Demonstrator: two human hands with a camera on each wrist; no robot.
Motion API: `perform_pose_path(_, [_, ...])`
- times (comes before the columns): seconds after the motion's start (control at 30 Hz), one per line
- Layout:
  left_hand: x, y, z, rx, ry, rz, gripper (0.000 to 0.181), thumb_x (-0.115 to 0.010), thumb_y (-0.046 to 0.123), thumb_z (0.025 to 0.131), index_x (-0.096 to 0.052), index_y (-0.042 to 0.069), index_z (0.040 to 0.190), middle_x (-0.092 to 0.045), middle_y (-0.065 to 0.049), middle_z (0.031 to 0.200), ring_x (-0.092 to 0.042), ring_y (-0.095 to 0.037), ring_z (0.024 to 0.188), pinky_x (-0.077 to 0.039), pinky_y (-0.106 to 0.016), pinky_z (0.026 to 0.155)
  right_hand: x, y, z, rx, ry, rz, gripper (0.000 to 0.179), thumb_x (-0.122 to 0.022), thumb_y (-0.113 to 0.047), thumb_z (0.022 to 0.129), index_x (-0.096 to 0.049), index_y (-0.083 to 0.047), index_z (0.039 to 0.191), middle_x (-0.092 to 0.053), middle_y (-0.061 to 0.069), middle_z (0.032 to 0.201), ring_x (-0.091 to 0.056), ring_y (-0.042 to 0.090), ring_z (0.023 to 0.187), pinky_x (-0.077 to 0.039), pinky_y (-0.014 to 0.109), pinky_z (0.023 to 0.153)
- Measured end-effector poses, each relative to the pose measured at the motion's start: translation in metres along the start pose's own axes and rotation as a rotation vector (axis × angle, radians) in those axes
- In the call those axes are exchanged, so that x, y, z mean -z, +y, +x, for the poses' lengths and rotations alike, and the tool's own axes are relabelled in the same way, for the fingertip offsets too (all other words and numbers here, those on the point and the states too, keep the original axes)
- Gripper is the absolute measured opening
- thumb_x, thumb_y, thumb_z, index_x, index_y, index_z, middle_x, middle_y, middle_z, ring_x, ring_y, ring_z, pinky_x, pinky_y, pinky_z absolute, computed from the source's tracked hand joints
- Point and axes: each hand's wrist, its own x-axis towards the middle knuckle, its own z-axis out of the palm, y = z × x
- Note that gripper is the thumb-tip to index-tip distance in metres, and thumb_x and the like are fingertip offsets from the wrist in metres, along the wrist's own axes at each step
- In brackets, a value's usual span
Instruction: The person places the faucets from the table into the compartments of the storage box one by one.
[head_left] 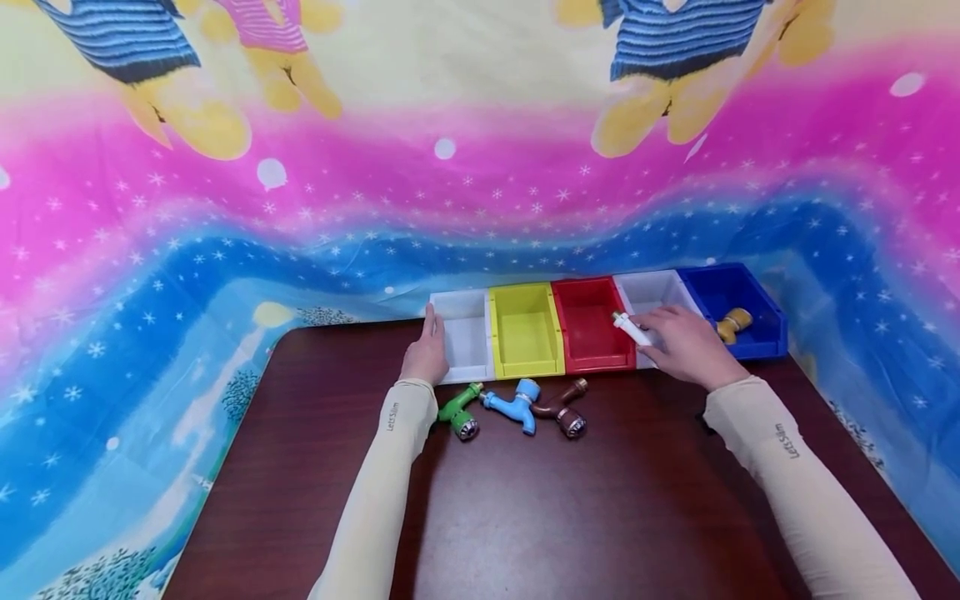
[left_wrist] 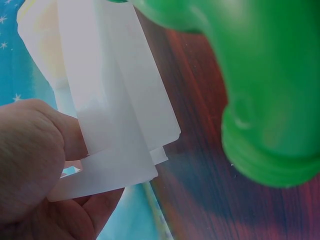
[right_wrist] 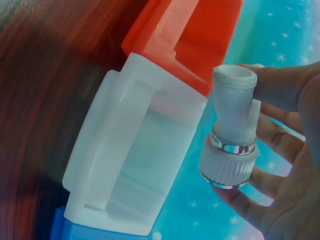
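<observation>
1. We see our right hand (head_left: pixel 686 342) pinching the white tap (head_left: pixel 636 331) between thumb and fingers, only as wide as its body.
2. Our left hand (head_left: pixel 426 357) grips the outer wall of the left white bin (head_left: pixel 463 333), fingers closed on its edge, well apart from the tap.
3. The tap lies left of our right hand, plainly the nearer one. Its long axis slants across the border of the red bin (head_left: pixel 588 312) and the right white bin (head_left: pixel 651 286), threaded end pointing left and away from us.
4. Further right, the blue bin (head_left: pixel 712 287) holds a yellow tap (head_left: pixel 731 325).
5. On our side of the bins, the green tap (head_left: pixel 459 412), light-blue tap (head_left: pixel 517 404) and brown tap (head_left: pixel 562 408) lie on the worktop (head_left: pixel 525 517).
</observation>
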Motion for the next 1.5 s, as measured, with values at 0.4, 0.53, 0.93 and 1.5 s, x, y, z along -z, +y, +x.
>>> perform_pose_path(0.4, [-0.005, 0.0, -0.001, -0.002, 0.01, 0.016, 0.083, -0.062, -0.003, 0.096, -0.017, 0.001, 0.165, 0.006, -0.012, 0.176, -0.052, -0.021, 0.052, -0.05, -0.036, 0.059, 0.006, 0.022, 0.008, -0.022, 0.003, -0.035, 0.054, -0.078, -0.022, 0.091, -0.064, -0.003, 0.14, -0.062, 0.027, 0.138, -0.05, 0.05, 0.13, -0.041, 0.07, 0.104])
perform_pose_path(0.53, [-0.003, -0.001, 0.001, -0.006, 0.022, 0.027, 0.083, -0.062, -0.003, 0.095, -0.018, 0.001, 0.165, 0.005, -0.012, 0.176, -0.053, -0.022, 0.054, -0.052, -0.037, 0.061, 0.008, 0.026, 0.012, -0.034, 0.009, -0.057, 0.055, -0.077, -0.022, 0.092, -0.063, -0.002, 0.141, -0.061, 0.027, 0.139, -0.049, 0.051, 0.129, -0.042, 0.07, 0.102])
perform_pose_path(0.93, [-0.002, 0.003, -0.001, 0.007, 0.01, 0.013, 0.081, -0.06, -0.003, 0.097, -0.018, 0.003, 0.166, 0.006, -0.01, 0.176, -0.052, -0.022, 0.053, -0.051, -0.038, 0.061, 0.004, 0.039, 0.021, -0.072, 0.006, -0.065, 0.055, -0.076, -0.021, 0.093, -0.061, -0.002, 0.143, -0.058, 0.029, 0.141, -0.044, 0.051, 0.134, -0.039, 0.072, 0.105])
perform_pose_path(1.5, [-0.002, 0.0, 0.003, 0.019, -0.013, -0.007, 0.083, -0.058, -0.004, 0.097, -0.015, 0.004, 0.166, 0.011, -0.008, 0.175, -0.053, -0.022, 0.053, -0.05, -0.036, 0.059, -0.005, 0.049, 0.03, -0.106, -0.02, -0.042, 0.055, -0.077, -0.018, 0.091, -0.062, -0.003, 0.142, -0.057, 0.031, 0.142, -0.045, 0.053, 0.134, -0.04, 0.073, 0.105])
